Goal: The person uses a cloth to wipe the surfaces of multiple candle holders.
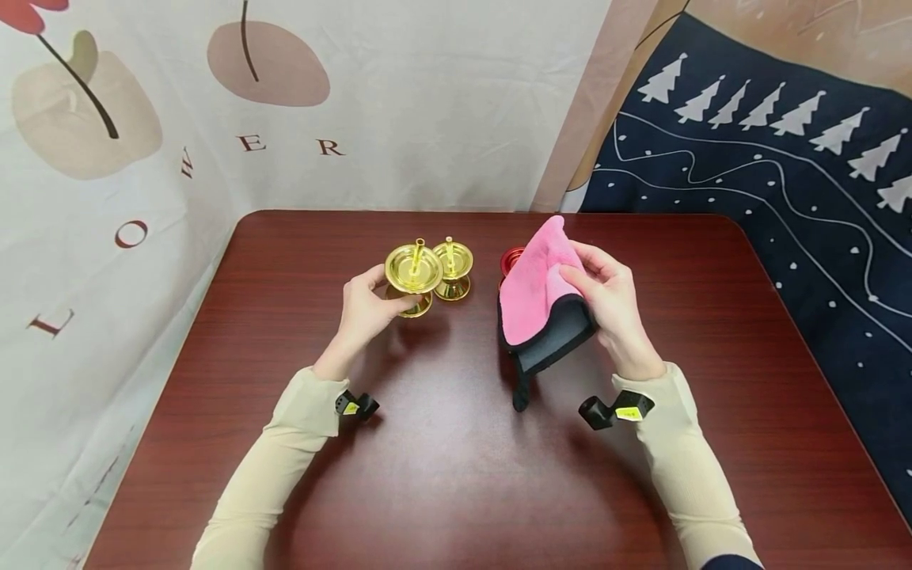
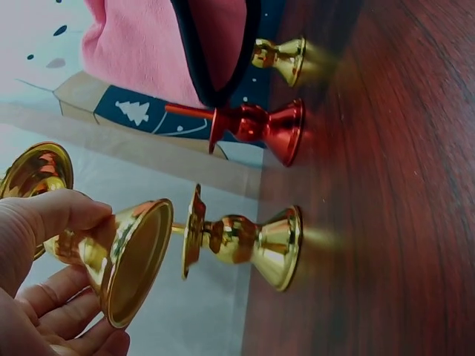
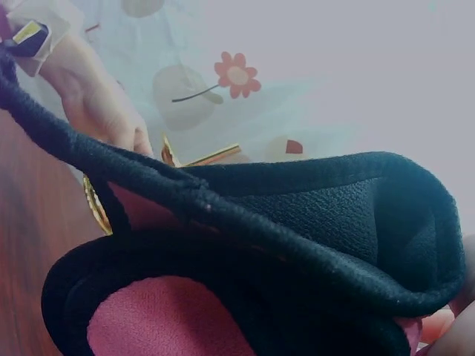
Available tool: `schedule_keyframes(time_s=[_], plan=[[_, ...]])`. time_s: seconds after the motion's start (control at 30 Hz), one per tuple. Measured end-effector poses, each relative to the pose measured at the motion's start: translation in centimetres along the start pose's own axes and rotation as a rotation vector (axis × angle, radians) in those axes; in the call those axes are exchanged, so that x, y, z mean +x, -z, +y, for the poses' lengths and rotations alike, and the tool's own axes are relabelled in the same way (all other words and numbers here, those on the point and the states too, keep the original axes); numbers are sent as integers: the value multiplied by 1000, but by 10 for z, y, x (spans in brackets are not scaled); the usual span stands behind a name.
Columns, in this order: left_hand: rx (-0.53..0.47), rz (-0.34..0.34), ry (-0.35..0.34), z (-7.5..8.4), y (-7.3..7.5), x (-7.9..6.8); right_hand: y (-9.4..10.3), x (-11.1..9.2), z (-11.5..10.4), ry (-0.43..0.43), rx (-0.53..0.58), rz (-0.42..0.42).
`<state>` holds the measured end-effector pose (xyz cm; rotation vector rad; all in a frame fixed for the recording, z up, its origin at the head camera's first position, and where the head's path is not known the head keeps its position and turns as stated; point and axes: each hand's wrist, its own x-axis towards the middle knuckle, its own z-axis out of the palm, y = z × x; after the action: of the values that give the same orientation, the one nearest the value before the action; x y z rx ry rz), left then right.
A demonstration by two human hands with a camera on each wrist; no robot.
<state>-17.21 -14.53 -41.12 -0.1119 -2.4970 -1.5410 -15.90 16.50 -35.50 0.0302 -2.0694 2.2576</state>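
My left hand [image 1: 366, 307] grips a shiny gold candlestick [image 1: 411, 273] round its stem. The left wrist view shows this candlestick's flared base [image 2: 137, 256] raised off the table and tilted. Just right of it another gold candlestick [image 1: 453, 265] stands on the tabletop. In my right hand [image 1: 614, 307] a pink cloth with black edging [image 1: 534, 289] is pinched between thumb and fingers, its dark grey underside folded over. A red candlestick [image 2: 278, 132] stands behind the cloth, mostly covered by it in the head view. Beyond the red one is a further gold candlestick [image 2: 289, 59], partly hidden by cloth.
The dark red-brown wooden table [image 1: 442, 475] has rounded far corners. A pale printed curtain [image 1: 427, 119] hangs behind it, and a navy cloth with white trees [image 1: 769, 182] hangs at the right. Each wrist wears a small black camera [image 1: 616, 412].
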Motion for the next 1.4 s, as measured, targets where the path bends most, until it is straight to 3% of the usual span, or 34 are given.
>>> schedule_keyframes(time_s=[0.43, 0.73, 0.97, 1.17, 1.4], plan=[[-42, -19, -98, 19, -17, 3, -9, 2, -1, -75, 128, -23], [82, 0, -204, 36, -31, 1, -22, 1, -4, -156, 274, -68], [76, 0, -286, 44, -46, -2, -29, 0, -7, -223, 326, -118], [71, 51, -370, 49, -56, -2, -28, -2, -9, -231, 329, -141], [91, 124, -410, 54, -62, 1, -23, -2, -10, -220, 488, -249]])
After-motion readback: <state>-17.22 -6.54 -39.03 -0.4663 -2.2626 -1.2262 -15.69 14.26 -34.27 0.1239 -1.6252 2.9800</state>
